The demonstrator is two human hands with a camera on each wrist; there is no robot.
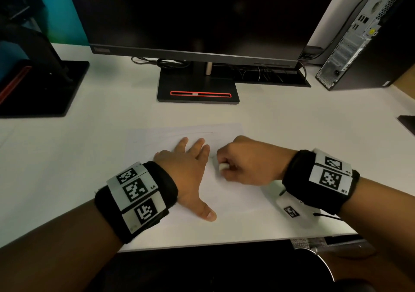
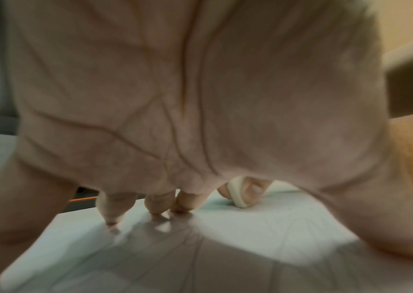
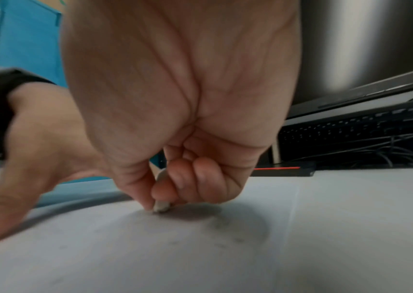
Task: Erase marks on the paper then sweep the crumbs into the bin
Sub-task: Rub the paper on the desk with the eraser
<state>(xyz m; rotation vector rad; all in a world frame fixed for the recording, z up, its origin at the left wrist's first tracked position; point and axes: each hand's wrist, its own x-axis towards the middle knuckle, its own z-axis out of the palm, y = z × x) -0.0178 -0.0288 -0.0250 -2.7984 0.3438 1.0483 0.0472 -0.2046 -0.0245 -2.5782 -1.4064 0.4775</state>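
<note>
A white sheet of paper [image 1: 233, 193] with faint pencil lines lies on the white desk. My left hand [image 1: 190, 168] lies flat on it, fingers spread, pressing it down. Just to its right my right hand [image 1: 244, 161] is curled and pinches a small white eraser [image 1: 223, 166], whose end touches the paper. In the left wrist view the eraser [image 2: 238, 195] stands on the sheet [image 2: 288, 228] beyond my fingertips [image 2: 111, 220]. In the right wrist view the eraser [image 3: 161, 206] shows under my thumb and curled fingers, with grey smudges on the paper [image 3: 200, 247] near it. No bin is in view.
A black monitor [image 1: 197, 17] on a stand [image 1: 198, 89] sits behind the paper, with cables and a keyboard [image 3: 351, 128] under it. A computer tower [image 1: 363, 40] stands at the back right and a second black stand [image 1: 42, 87] at the left. The desk's front edge [image 1: 224, 244] is close.
</note>
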